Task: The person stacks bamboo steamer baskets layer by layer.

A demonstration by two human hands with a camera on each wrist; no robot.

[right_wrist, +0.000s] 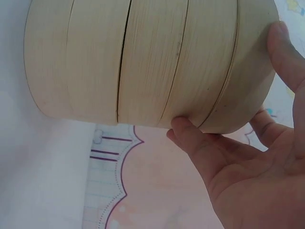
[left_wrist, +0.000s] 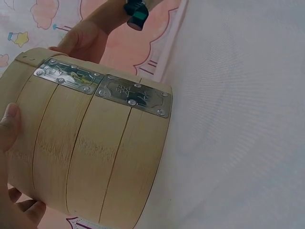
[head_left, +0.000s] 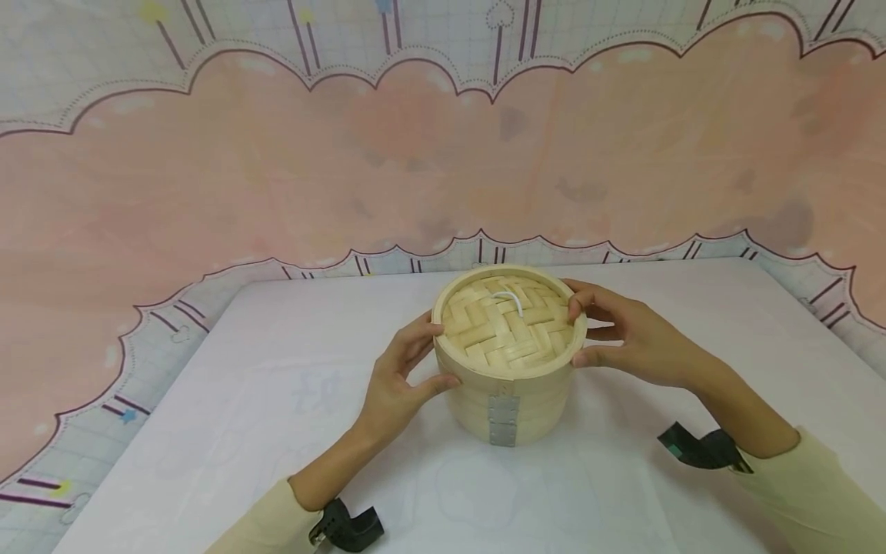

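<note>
A round bamboo steamer [head_left: 512, 392] with a woven lid [head_left: 505, 338] stands upright on the white table, the lid seated on top with a white cord loop [head_left: 512, 300] at its middle. My left hand [head_left: 401, 369] holds its left side, thumb toward the front and fingers round the rear. On the right, my right hand [head_left: 637, 335] grips the rim, with fingertips over the lid edge and the thumb lower on the side. Riveted metal plates [left_wrist: 100, 86] join the stacked bands. The right wrist view shows the thumb and fingers touching the steamer wall [right_wrist: 152, 62]. Inside, its contents are hidden.
A white-covered table [head_left: 277, 369] lies beneath the steamer. Behind it hangs a pink and white patterned backdrop [head_left: 415, 169], which also runs along the table's left and right edges. Black wrist straps [head_left: 353, 531] sit at both sleeves.
</note>
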